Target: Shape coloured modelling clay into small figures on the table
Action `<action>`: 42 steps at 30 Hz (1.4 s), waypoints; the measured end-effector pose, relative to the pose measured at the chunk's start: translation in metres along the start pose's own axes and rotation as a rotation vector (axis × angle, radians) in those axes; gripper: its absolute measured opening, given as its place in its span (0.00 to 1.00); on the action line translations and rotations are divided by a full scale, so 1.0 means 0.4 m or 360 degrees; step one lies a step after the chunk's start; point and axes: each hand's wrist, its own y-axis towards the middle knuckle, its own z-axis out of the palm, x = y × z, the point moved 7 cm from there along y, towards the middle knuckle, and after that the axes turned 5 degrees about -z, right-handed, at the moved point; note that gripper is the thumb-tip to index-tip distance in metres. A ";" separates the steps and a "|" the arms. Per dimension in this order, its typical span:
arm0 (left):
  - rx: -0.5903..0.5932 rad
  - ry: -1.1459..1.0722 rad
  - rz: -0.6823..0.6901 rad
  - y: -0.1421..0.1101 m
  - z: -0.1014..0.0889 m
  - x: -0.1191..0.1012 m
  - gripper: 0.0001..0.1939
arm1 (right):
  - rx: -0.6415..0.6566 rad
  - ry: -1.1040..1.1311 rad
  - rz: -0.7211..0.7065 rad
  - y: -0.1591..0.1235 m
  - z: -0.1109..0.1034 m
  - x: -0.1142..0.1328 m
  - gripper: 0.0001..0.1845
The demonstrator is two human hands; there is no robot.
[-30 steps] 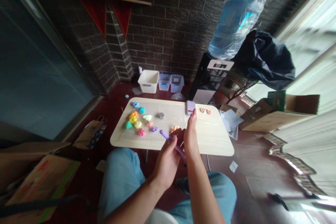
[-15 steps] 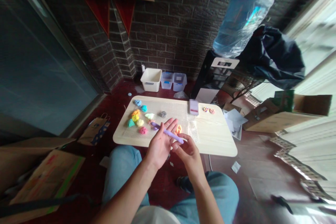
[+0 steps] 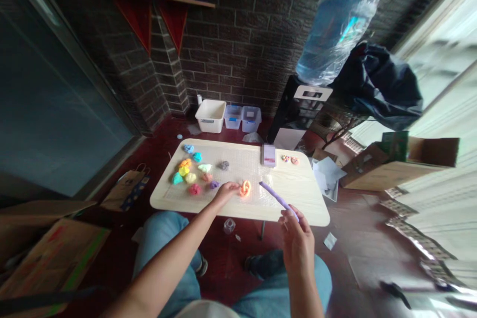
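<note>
In the head view my right hand [image 3: 298,231] pinches one end of a long purple clay roll [image 3: 278,196], which slants up and left over the table's front edge. My left hand [image 3: 227,193] is over the table, its fingertips closed at the left edge of an orange twisted clay loop [image 3: 245,188]. Just left of that hand lies a purple clay lump [image 3: 214,185]. Farther left are a pink lump [image 3: 194,189], a green lump [image 3: 177,178], a yellow lump [image 3: 184,170] and several others. A grey lump [image 3: 224,165] sits behind my left hand.
The pale table [image 3: 309,203] carries a bubble-wrap sheet, a boxy item [image 3: 269,155] and two small decorated pieces [image 3: 290,159]. Behind it stand a white bin [image 3: 210,121], two clear bins and a water dispenser [image 3: 298,109]. Cardboard boxes [image 3: 402,169] flank the area.
My hands have parted. The purple roll left my left palm and is now held by my right hand, farther right. My left hand moved to the orange loop. The view shifted slightly.
</note>
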 end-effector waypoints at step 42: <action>-0.0028 -0.0217 0.0789 -0.284 -0.078 -0.147 0.17 | 0.0383 -0.0825 -0.0640 -0.169 0.128 0.098 0.14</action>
